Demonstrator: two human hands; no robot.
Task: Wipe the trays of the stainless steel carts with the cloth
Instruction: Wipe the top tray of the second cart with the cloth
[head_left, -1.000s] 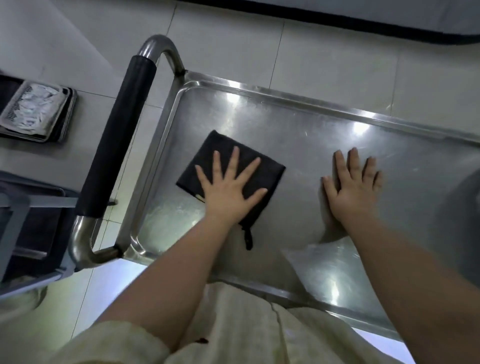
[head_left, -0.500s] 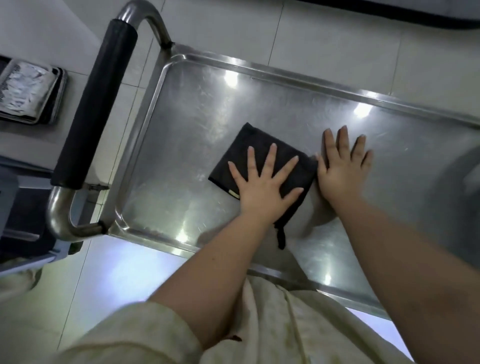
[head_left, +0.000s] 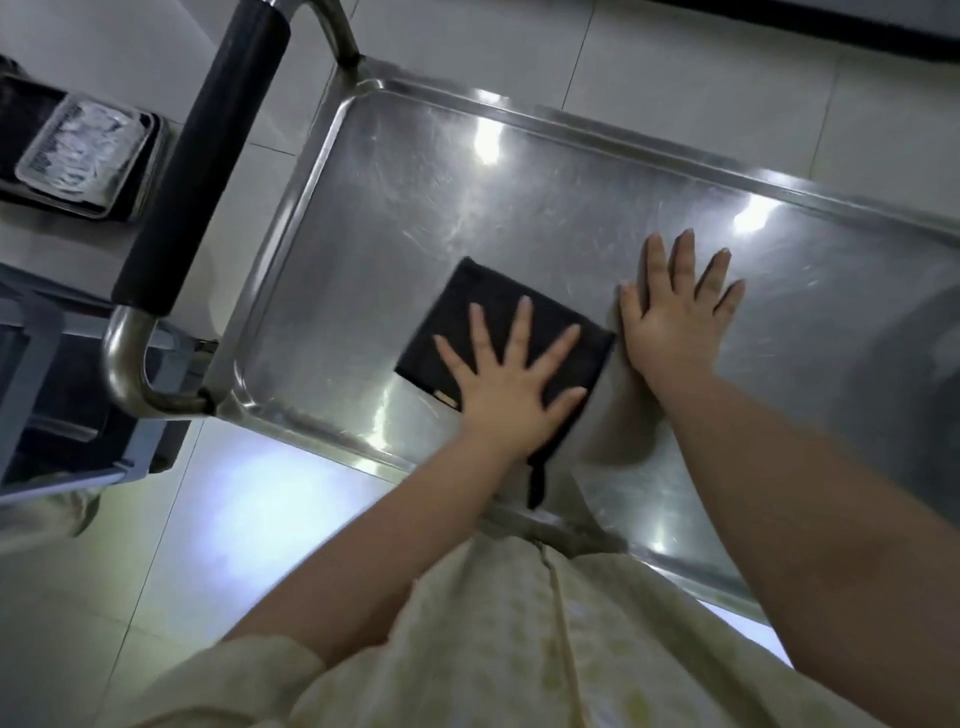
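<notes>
- Black cloth (head_left: 483, 312) lies flat on the cart tray (head_left: 415, 171) under the left hand (head_left: 511, 400), whose straight, spread fingers press it.
- Right hand (head_left: 675, 322), flat and released, rests on steel just beside its right edge.

I count two hands, left hand (head_left: 511, 395) and right hand (head_left: 675, 322); one black cloth (head_left: 488, 312); one steel cart tray (head_left: 415, 182); one padded handle (head_left: 202, 156); one small tray (head_left: 83, 145) off left.

The small tan tag (head_left: 445, 398) on the cloth (head_left: 485, 292) shows no readable text.
</notes>
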